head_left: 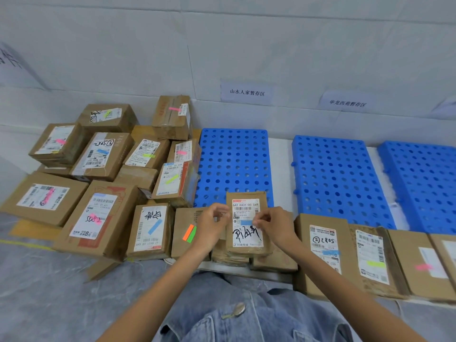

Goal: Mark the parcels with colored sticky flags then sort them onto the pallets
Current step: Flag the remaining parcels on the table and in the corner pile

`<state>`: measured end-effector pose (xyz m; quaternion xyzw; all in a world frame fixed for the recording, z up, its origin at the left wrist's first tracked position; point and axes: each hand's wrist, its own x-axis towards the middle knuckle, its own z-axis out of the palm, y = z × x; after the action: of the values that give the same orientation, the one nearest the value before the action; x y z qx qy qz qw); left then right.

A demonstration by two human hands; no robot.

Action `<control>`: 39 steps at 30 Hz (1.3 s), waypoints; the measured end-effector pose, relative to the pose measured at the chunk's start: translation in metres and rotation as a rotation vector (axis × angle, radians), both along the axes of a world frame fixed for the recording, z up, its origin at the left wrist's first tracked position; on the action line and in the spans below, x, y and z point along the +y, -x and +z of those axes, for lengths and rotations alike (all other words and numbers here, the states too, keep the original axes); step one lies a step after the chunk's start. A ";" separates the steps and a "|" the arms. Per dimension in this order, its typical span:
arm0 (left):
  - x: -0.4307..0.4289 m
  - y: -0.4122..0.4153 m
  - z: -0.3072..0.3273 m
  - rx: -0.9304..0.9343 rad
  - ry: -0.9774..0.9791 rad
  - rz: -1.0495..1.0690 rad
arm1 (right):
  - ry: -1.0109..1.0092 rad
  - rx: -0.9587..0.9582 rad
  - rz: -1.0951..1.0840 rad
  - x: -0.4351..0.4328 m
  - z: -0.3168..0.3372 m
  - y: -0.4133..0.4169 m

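Parcel [247, 234] lies centre, long axis 12–6, blue flag [245, 222] on its label; right hand [276, 228] at 3 pinches flag's end; left hand [212, 223] at 9, fingers curled, grip unclear. Nearest pallet [234, 156] at 12.

Landmark: left blue pallet [234, 164]
First wall sign [246, 92], behind the pallet: 山水人家暂存区
Second wall sign [347, 103], right of the pallet: 华龙西苑暂存区
Centre parcel label [245, 204], at the pallet's near edge: 642 H431-00 049
Right box label [323, 240], near-right of the pallet: handwritten 2805
Left box label [95, 215], near-left of the pallet: handwritten 508 2; printed 8元
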<state>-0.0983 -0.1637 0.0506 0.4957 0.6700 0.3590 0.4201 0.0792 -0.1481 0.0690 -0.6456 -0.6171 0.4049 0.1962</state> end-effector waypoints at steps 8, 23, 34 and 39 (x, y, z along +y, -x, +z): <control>-0.004 -0.014 -0.004 0.010 0.183 -0.045 | -0.127 -0.350 0.161 -0.012 -0.007 0.008; -0.001 -0.026 -0.010 -0.124 0.262 0.000 | -0.162 -0.311 0.155 -0.007 -0.011 0.009; 0.019 -0.016 -0.012 -0.127 0.347 -0.063 | 0.013 0.010 -0.108 0.016 -0.009 0.000; 0.052 0.011 0.033 -0.160 0.178 -0.016 | -0.132 0.354 -0.151 0.056 0.042 0.033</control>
<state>-0.1094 -0.1120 0.0835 0.4314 0.6596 0.3333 0.5174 0.0459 -0.0918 0.1105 -0.5945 -0.5481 0.4549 0.3731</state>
